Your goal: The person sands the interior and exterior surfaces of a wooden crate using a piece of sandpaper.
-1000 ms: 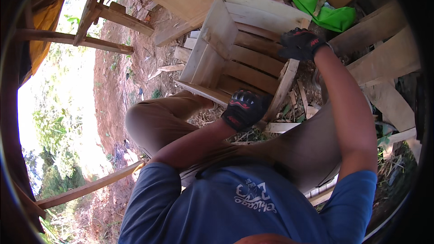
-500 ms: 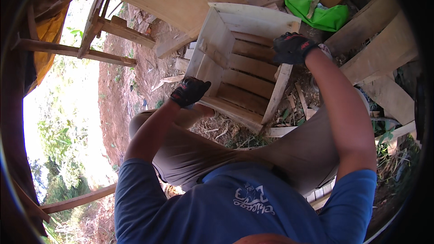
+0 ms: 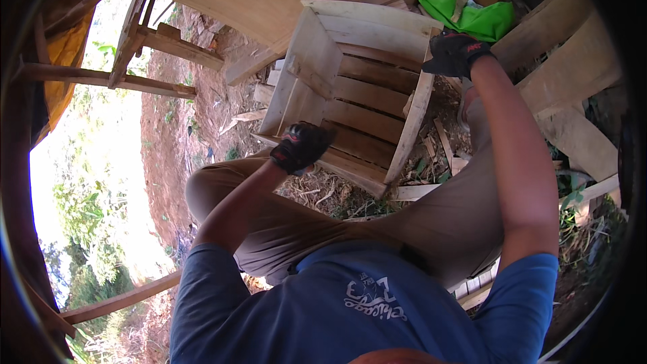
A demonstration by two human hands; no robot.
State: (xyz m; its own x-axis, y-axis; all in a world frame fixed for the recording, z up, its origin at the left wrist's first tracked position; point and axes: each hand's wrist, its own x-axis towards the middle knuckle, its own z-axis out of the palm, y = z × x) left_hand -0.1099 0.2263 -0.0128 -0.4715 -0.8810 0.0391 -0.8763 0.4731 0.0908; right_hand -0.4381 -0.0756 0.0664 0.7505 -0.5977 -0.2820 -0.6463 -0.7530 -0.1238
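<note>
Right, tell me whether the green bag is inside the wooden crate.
No, the green bag lies outside the crate, past its far right corner.

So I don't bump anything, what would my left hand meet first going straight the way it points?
Your left hand would probably meet the wooden crate's right wall, or its floor slats; depth is unclear.

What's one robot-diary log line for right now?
left hand: at near-left rim of wooden crate | right hand: at its far-right corner | grips: unclear | beyond: crumpled green material
</note>
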